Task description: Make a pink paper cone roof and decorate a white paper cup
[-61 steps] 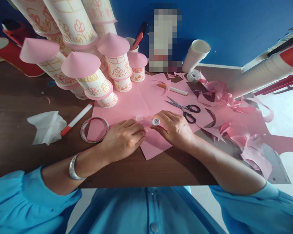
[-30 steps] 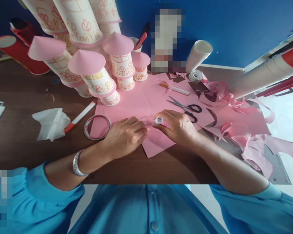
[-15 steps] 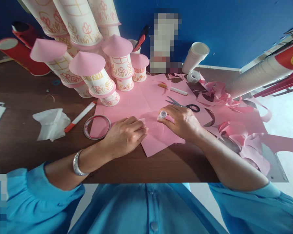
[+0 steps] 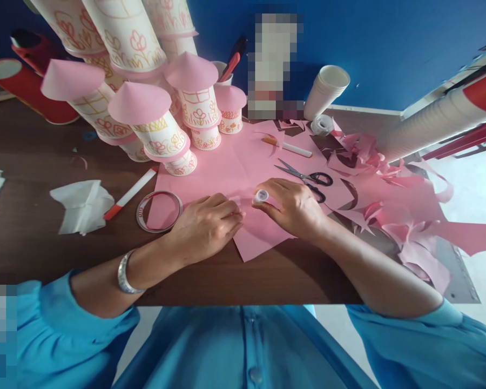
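Observation:
My right hand (image 4: 294, 208) is closed around a small white tube (image 4: 261, 196), its round end facing up, low over pink paper (image 4: 251, 240). Close by on the left, my left hand (image 4: 210, 224) has its fingers pinched together at a piece of pink paper; its fingertips are partly hidden. Open scissors (image 4: 303, 175) with black handles lie just beyond my right hand. A roll of tape (image 4: 159, 212) rests beside my left wrist, partly on the pink sheet.
Paper-cup towers with pink cone roofs (image 4: 140, 102) stand at the back left. Pink scraps (image 4: 400, 221) and stacked white cups (image 4: 421, 127) are on the right. A marker (image 4: 130, 193) and crumpled white paper (image 4: 83, 205) lie left.
My right hand has moved left with the white tube, closer to my left hand, and more of the scissors' handles shows. My left hand has barely moved.

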The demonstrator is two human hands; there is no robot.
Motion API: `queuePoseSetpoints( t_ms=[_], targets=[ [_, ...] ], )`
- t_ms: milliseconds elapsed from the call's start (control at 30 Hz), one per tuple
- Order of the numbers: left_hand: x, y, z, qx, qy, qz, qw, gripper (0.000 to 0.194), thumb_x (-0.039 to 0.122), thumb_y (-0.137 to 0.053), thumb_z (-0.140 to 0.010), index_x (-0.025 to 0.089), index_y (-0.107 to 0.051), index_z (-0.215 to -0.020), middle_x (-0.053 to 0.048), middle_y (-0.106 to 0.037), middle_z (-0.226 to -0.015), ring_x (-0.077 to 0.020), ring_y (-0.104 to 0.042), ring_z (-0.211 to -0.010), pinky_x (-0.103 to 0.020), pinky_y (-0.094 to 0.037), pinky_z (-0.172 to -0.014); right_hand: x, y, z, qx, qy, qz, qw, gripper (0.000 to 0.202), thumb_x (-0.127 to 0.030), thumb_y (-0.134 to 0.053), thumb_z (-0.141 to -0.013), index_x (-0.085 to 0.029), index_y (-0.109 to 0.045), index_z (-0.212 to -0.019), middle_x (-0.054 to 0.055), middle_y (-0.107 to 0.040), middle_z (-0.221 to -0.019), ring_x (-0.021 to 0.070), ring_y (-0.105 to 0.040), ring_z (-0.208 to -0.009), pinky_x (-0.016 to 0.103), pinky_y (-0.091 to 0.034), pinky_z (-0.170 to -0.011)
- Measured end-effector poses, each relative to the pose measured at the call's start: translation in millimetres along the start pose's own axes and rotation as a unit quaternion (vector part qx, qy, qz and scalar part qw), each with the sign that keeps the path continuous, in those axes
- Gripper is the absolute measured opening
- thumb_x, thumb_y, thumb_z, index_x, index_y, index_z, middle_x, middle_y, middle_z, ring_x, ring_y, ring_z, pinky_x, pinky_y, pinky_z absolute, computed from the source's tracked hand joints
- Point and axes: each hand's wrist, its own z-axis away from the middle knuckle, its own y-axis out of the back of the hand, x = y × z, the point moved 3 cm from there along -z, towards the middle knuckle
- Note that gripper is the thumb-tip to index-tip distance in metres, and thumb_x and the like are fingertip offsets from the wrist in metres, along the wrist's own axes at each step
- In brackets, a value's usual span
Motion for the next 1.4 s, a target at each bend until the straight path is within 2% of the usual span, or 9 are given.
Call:
queuePoseSetpoints(
  t_ms=[267, 500, 667, 833, 1033, 1100, 1167, 1233, 1400],
  targets=[
    [0.3, 0.7, -0.9, -0.003, -0.008, -0.015, 1.000, 0.016, 0.022, -0.059, -0.103, 0.016, -0.073, -0.099, -0.004, -0.076, -0.092, -0.0217, -0.070, -0.085, -0.034, -0.058, -0.070, 7.2, 15.9, 8.4, -0.052, -0.035, 0.021, 0.998, 0.008, -0.026, -0.072, -0.096, -0.022, -0.066, -0.099, 0.004, -0.077, -0.092, 0.0202, -0.071, -0.082, 0.029, -0.045, -0.070],
    [0.4, -0.3, -0.2, -0.002, -0.002, -0.012, 1.000, 0.019, 0.024, -0.058, -0.103, 0.016, -0.074, -0.098, -0.005, -0.076, -0.091, -0.0222, -0.070, -0.087, -0.034, -0.058, -0.071, 14.9, 10.4, 2.9, -0.027, -0.045, 0.001, 0.999, 0.009, -0.032, -0.068, -0.100, -0.023, -0.066, -0.100, 0.004, -0.077, -0.093, 0.0212, -0.071, -0.086, 0.030, -0.048, -0.074],
    [0.2, -0.2, -0.1, -0.018, 0.000, -0.011, 1.000, 0.018, 0.023, -0.057, -0.104, 0.017, -0.073, -0.100, -0.005, -0.076, -0.093, -0.0212, -0.070, -0.088, -0.034, -0.057, -0.072, 12.7, 14.9, 6.3, -0.058, -0.035, 0.000, 0.998, 0.008, -0.029, -0.070, -0.099, -0.023, -0.066, -0.101, 0.004, -0.077, -0.096, 0.0203, -0.071, -0.084, 0.029, -0.047, -0.073],
    [0.4, 0.5, -0.2, -0.015, -0.003, -0.014, 1.000, 0.019, 0.023, -0.057, -0.104, 0.017, -0.073, -0.096, -0.005, -0.076, -0.093, -0.0216, -0.069, -0.087, -0.034, -0.056, -0.071, 15.0, 14.3, 5.1, -0.030, -0.039, -0.001, 0.999, 0.009, -0.030, -0.071, -0.099, -0.022, -0.065, -0.099, 0.003, -0.077, -0.093, 0.0206, -0.072, -0.083, 0.030, -0.047, -0.073],
    [0.4, 0.1, 0.2, -0.014, -0.001, -0.007, 1.000, 0.017, 0.022, -0.057, -0.104, 0.017, -0.072, -0.098, -0.004, -0.075, -0.092, -0.0213, -0.068, -0.087, -0.034, -0.055, -0.071, 17.0, 17.8, 6.6, -0.055, -0.055, -0.002, 0.997, 0.008, -0.029, -0.072, -0.097, -0.023, -0.067, -0.098, 0.003, -0.079, -0.096, 0.0200, -0.072, -0.084, 0.029, -0.048, -0.074],
    [0.3, -0.1, 0.4, -0.018, -0.001, -0.006, 1.000, 0.018, 0.022, -0.056, -0.104, 0.017, -0.071, -0.097, -0.004, -0.075, -0.092, -0.0208, -0.068, -0.087, -0.033, -0.054, -0.071, 14.1, 23.2, 8.4, -0.033, -0.068, -0.010, 0.997, 0.009, -0.030, -0.073, -0.096, -0.023, -0.068, -0.095, 0.002, -0.078, -0.092, 0.0188, -0.072, -0.079, 0.028, -0.049, -0.072],
    [0.2, -0.2, 0.6, -0.019, -0.003, -0.010, 1.000, 0.018, 0.023, -0.055, -0.105, 0.017, -0.071, -0.097, -0.004, -0.075, -0.092, -0.0207, -0.067, -0.086, -0.033, -0.053, -0.070, 11.1, 28.9, 9.0, 0.015, -0.093, -0.018, 0.995, 0.010, -0.032, -0.074, -0.096, -0.024, -0.068, -0.093, 0.001, -0.078, -0.089, 0.0182, -0.072, -0.076, 0.028, -0.050, -0.071],
    [0.2, 0.0, 0.6, -0.017, -0.005, -0.015, 1.000, 0.018, 0.023, -0.056, -0.104, 0.018, -0.071, -0.097, -0.004, -0.075, -0.092, -0.0208, -0.066, -0.085, -0.033, -0.053, -0.070, 7.9, 32.1, 8.4, 0.053, -0.112, -0.025, 0.992, 0.010, -0.033, -0.075, -0.095, -0.025, -0.068, -0.093, 0.001, -0.079, -0.090, 0.0188, -0.073, -0.079, 0.028, -0.052, -0.073],
    [0.1, 0.4, -0.1, -0.016, 0.000, -0.014, 1.000, 0.018, 0.024, -0.057, -0.104, 0.018, -0.071, -0.097, -0.004, -0.075, -0.090, -0.0208, -0.067, -0.086, -0.033, -0.053, -0.070, 2.1, 25.8, 5.8, 0.055, -0.105, -0.034, 0.992, 0.007, -0.032, -0.070, -0.098, -0.026, -0.069, -0.097, 0.002, -0.080, -0.094, 0.0203, -0.075, -0.085, 0.031, -0.055, -0.078]
  ],
)
